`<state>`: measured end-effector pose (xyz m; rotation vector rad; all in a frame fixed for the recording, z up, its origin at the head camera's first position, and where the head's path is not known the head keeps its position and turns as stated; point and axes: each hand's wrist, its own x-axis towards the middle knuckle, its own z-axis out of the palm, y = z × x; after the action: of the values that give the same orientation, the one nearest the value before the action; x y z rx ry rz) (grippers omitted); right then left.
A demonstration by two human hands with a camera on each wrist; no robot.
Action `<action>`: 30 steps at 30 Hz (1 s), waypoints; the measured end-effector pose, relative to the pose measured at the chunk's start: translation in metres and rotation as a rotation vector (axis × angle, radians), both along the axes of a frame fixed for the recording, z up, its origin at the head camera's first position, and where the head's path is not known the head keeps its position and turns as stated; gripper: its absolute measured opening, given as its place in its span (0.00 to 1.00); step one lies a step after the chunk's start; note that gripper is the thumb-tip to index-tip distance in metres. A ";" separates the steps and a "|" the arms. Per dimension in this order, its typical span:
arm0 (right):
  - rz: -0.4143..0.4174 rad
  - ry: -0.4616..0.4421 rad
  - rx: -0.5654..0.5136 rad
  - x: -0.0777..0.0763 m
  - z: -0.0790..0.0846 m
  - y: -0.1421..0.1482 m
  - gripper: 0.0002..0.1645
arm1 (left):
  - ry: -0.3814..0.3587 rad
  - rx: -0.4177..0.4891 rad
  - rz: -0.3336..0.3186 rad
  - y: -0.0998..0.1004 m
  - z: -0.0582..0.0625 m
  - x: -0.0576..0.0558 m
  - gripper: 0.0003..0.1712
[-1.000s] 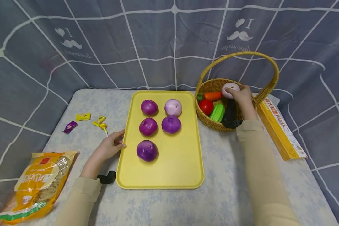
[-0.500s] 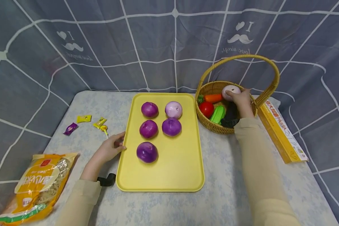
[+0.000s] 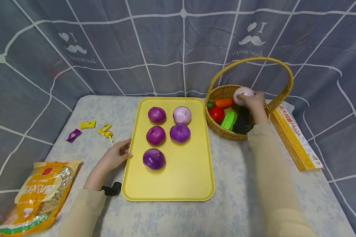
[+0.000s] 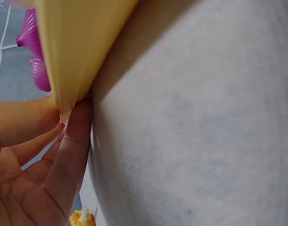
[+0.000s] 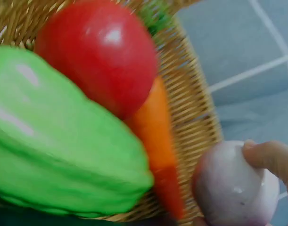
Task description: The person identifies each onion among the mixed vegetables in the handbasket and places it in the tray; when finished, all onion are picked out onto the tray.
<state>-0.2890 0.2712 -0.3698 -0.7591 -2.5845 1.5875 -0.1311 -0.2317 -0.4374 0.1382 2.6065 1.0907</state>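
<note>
My right hand (image 3: 256,103) grips a pale purple-white onion (image 3: 242,94) at the back right of the wicker basket (image 3: 222,133). In the right wrist view, the thumb presses on this onion (image 5: 231,188), beside the basket wall. The left hand (image 3: 116,154) pinches the left rim of the yellow tray (image 3: 187,171); the left wrist view shows thumb and finger on either side of that rim (image 4: 75,80). On the tray lie several purple onions (image 3: 155,135) and one paler onion (image 3: 182,115).
The basket also holds a carrot (image 3: 223,103), a tomato (image 3: 216,114), a ridged green vegetable (image 3: 229,119) and something dark, partly hidden. Its tall handle (image 3: 255,59) arches overhead. A pasta box (image 3: 296,138) lies right; wrapped candies (image 3: 87,124), a lollipop (image 3: 108,134) and an orange bag (image 3: 43,194) lie left.
The right hand and the pale onion have risen very slightly in the last half second. The left hand stays at the tray's rim, and the tray's onions keep their places.
</note>
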 end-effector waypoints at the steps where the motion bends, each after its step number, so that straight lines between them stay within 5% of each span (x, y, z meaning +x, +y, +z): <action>1: 0.014 -0.002 0.011 0.003 0.003 -0.001 0.56 | -0.004 0.000 0.003 0.000 0.000 0.000 0.37; 6: 0.164 -0.018 0.029 0.030 0.022 -0.006 0.58 | -0.015 0.003 0.003 0.001 0.000 0.000 0.38; 12: 0.332 0.023 0.063 0.080 0.028 -0.029 0.52 | -0.009 -0.024 -0.001 0.000 0.001 -0.001 0.38; 20: 0.541 0.007 0.061 0.132 -0.001 -0.076 0.46 | -0.004 -0.027 -0.012 0.001 -0.001 -0.002 0.38; 30: 0.745 0.005 0.062 0.165 -0.040 -0.132 0.40 | -0.026 -0.024 0.001 0.000 0.000 -0.002 0.38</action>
<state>-0.1241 0.1394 -0.4097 0.2685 -3.0827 1.5922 -0.1329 -0.2315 -0.4372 0.1161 2.5964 1.0539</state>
